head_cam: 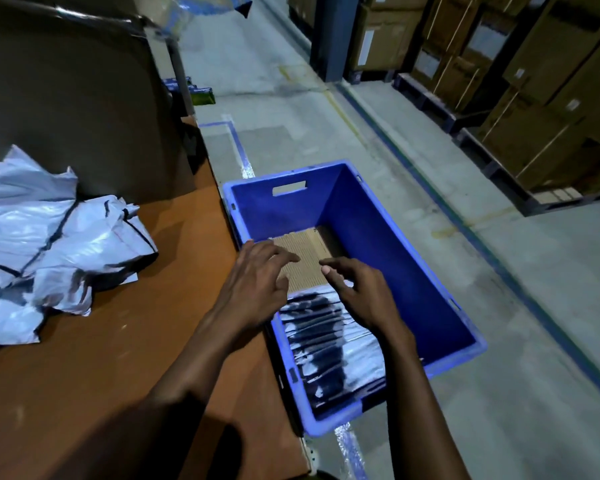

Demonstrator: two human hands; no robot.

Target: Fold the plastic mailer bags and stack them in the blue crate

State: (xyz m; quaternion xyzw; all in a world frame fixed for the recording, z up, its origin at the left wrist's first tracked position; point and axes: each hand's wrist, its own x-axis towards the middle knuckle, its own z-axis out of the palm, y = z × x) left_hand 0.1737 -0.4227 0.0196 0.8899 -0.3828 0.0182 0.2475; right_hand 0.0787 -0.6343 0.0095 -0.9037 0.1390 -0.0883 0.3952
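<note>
The blue crate [388,237] stands on the floor against the table's right edge. A stack of folded white-and-black mailer bags [326,348] lies in its near end, and brown cardboard [305,258] lines the bottom beyond. My left hand [257,275] and my right hand [357,292] hover over the crate just above the stack, fingers loosely spread, holding nothing. A heap of crumpled, unfolded mailer bags [49,251] lies on the table at the left.
The orange-brown table [118,358] fills the lower left, with a dark chair back [66,98] behind the heap. Grey floor with blue tape lines runs ahead. Pallets of cardboard boxes [516,81] line the right side.
</note>
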